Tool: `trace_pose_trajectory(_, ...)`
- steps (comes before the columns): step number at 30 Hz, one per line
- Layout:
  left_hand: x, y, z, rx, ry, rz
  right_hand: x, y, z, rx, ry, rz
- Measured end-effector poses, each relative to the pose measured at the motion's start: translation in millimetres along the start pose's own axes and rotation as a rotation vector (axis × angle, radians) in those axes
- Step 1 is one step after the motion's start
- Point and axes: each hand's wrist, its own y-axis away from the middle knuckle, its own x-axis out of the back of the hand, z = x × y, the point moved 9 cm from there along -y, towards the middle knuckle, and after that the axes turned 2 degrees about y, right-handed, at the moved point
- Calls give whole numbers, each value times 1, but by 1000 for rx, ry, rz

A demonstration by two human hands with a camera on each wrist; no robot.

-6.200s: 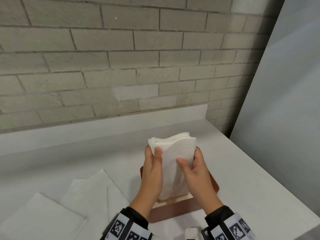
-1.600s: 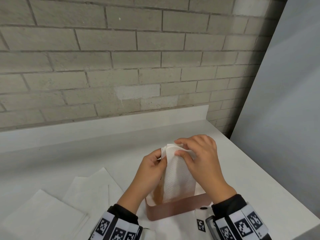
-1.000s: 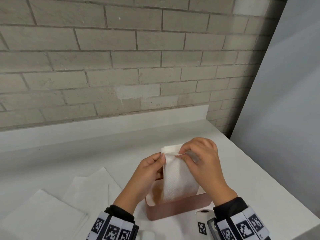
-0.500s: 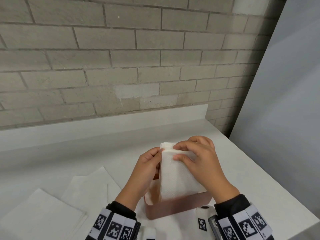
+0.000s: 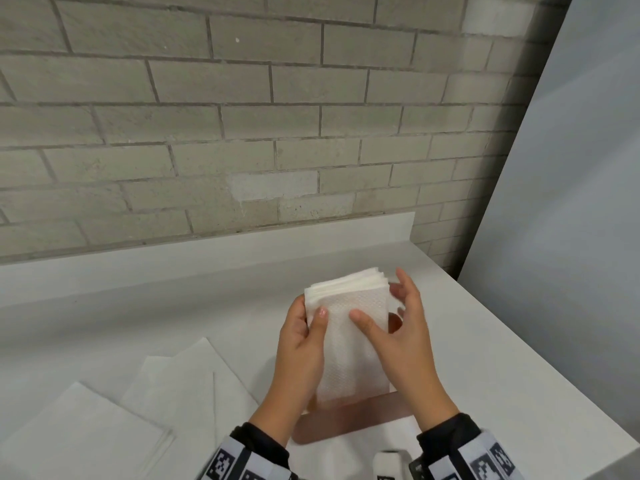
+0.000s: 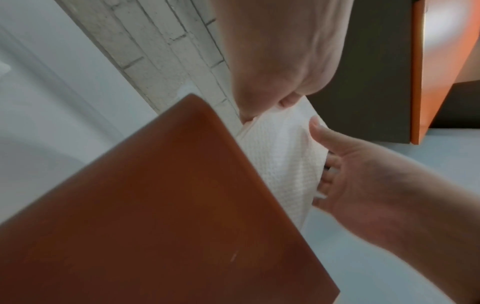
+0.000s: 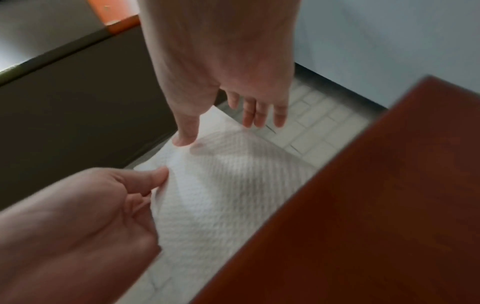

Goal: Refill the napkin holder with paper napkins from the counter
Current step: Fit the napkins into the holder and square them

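Note:
A thick stack of white paper napkins [image 5: 353, 341] stands upright in a reddish-brown holder [image 5: 346, 424] on the white counter. My left hand [image 5: 311, 317] pinches the stack's left edge, thumb on the front face and fingers behind. My right hand [image 5: 408, 323] is at the stack's right edge with fingers spread and straight, and only its thumb touches the front face. The left wrist view shows the holder's wall [image 6: 155, 205] close up with the napkins [image 6: 283, 156] beyond it. In the right wrist view the thumb lies on the napkins [image 7: 221, 185] beside the holder [image 7: 376, 195].
Loose flat napkins [image 5: 173, 393] and another pile [image 5: 79, 434] lie on the counter [image 5: 502, 358] to the left. A brick wall [image 5: 277, 133] runs behind and a grey panel [image 5: 571, 202] stands at the right. The counter's edge falls away at the right front.
My right hand has come off the top of the stack and moved to its right side with fingers spread. The napkin tops now stand uncovered and slightly fanned. My left hand keeps its hold.

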Motion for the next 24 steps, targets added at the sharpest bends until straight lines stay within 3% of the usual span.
trace_pose_trajectory(3,-6,2,4,-28,-3,-28,-15,6,16,-109,-160,-91)
trace_pose_trajectory(8,-35,11,4,-27,-118,-205,-19,9,6,-17,-186,-24)
trace_pose_trajectory(13,-31,8,5,0,-133,-166,-18,5,9,5,-186,-83)
trace_pose_trajectory(17,-13,-5,-9,55,-166,-51,-22,3,27,-57,-120,-140)
trace_pose_trajectory(20,-20,0,-20,103,-259,-93,-29,6,29,-51,-54,-168)
trace_pose_trajectory(24,-21,4,9,-75,-259,22,-17,5,4,41,-179,-32)
